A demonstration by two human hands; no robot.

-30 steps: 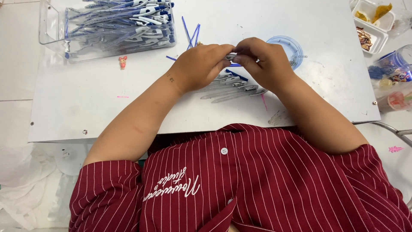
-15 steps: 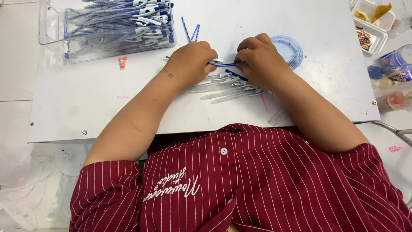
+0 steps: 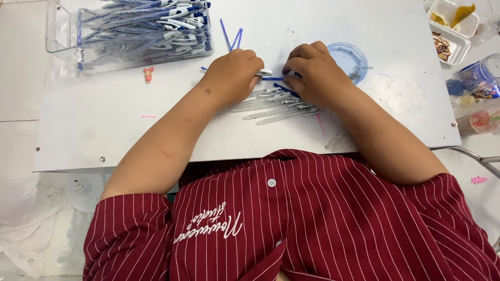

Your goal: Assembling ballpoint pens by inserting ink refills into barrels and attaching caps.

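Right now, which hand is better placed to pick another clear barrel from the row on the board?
Probably the right hand: it sits directly above the row of clear barrels. The left hand pinches the white pen part.

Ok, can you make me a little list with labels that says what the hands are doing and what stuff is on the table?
Left hand: left hand closed on one end of a pen part
Right hand: right hand pinches the other end
Under the hands: row of pen barrels lying flat
Back left: clear box full of blue and white pens
Near the box: loose blue refills, small pink figure
By the right hand: round blue lid
Surface: white board
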